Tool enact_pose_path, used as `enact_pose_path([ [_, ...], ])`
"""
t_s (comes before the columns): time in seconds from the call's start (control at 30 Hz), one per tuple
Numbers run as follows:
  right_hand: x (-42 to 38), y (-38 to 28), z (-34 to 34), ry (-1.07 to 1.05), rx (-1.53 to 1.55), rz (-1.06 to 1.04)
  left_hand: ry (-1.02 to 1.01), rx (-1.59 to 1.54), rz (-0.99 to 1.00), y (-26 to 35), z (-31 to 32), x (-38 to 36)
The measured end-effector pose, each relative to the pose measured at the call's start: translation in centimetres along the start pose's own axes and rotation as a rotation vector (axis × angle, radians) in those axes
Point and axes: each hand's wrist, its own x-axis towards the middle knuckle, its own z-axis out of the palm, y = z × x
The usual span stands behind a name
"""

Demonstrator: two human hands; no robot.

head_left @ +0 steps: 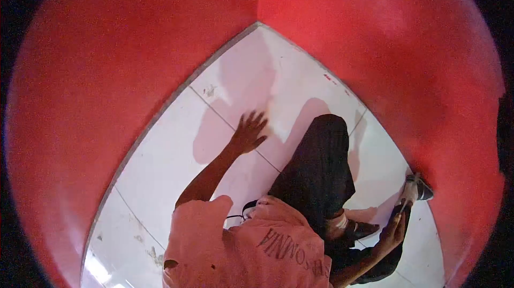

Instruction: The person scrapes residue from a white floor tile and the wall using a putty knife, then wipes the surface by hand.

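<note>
My left hand (250, 131) reaches forward over the white tiled floor (160, 159), its fingers spread and nothing in them. Its shadow falls on the tiles beside it. Low on the right, my right hand (394, 230) lies against the lower part of my dark trouser leg (369, 273), close to the ankle. The fingers there are pressed together and point toward my shoe (423, 187). A thin pale shape shows at the fingertips; I cannot tell what it is.
Two red walls (134, 36) meet in a corner ahead, above the floor. My bent knee (331, 127) rises in the middle, with my other shoe (361, 230) below it. Small red marks (329, 78) and a dirty smudge (209, 91) show on the tiles.
</note>
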Motion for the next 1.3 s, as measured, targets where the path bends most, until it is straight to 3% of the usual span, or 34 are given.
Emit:
enact_pose_path([
  [0.1,0.0,-1.6,0.1,-0.014,-0.051,-0.116,0.218,-0.008,-0.086,-3.3,0.2,-5.4],
  [0.13,0.1,-2.6,0.0,-0.025,-0.054,-0.171,0.171,-0.101,-0.177,-4.2,-1.1,-7.6],
  [0.17,0.2,-3.8,-0.3,-0.075,-0.053,-0.097,0.227,0.038,-0.264,-5.0,0.1,-10.6],
  [0.27,1.8,-4.6,0.5,-0.046,-0.078,-0.334,0.203,0.113,-0.338,-4.3,-0.2,-16.6],
  [0.37,2.2,-10.2,1.8,-0.169,-0.121,-0.445,0.103,0.096,-0.411,-2.9,-1.7,-16.4],
  [0.57,5.3,-13.5,7.5,-0.254,-0.129,-0.528,0.091,0.114,-0.404,-3.3,-1.4,-15.5],
  [0.73,4.4,-15.6,11.5,-0.459,-0.271,-0.441,0.118,0.161,-0.333,-4.1,-0.4,-15.9],
  [0.77,4.2,-15.4,12.2,-0.492,-0.311,-0.418,0.028,0.191,-0.365,-5.0,0.3,-16.1],
  [0.87,5.3,-12.6,13.8,-0.592,-0.451,-0.415,0.122,0.045,-0.285,-6.5,2.3,-17.8],
  [0.93,5.7,-6.7,16.2,-0.606,-0.526,-0.571,0.05,-0.092,-0.341,-6.2,2.3,-18.6],
  [1.0,5.7,-3.3,17.2,-0.709,-0.596,-0.638,0.004,-0.016,-0.34,-5.6,1.7,-18.9],
  [1.1,2.9,-2.2,18.7,-0.892,-0.702,-0.501,-0.052,0.13,-0.325,-5.4,1.0,-18.9],
  [1.2,1.5,-0.6,20.1,-0.88,-0.814,-0.654,-0.081,0.262,-0.344,-5.3,0.1,-17.0],
  [1.3,0.8,-2.1,22.3,-0.936,-0.868,-0.614,-0.085,0.381,-0.373,-5.1,-0.7,-15.5],
])
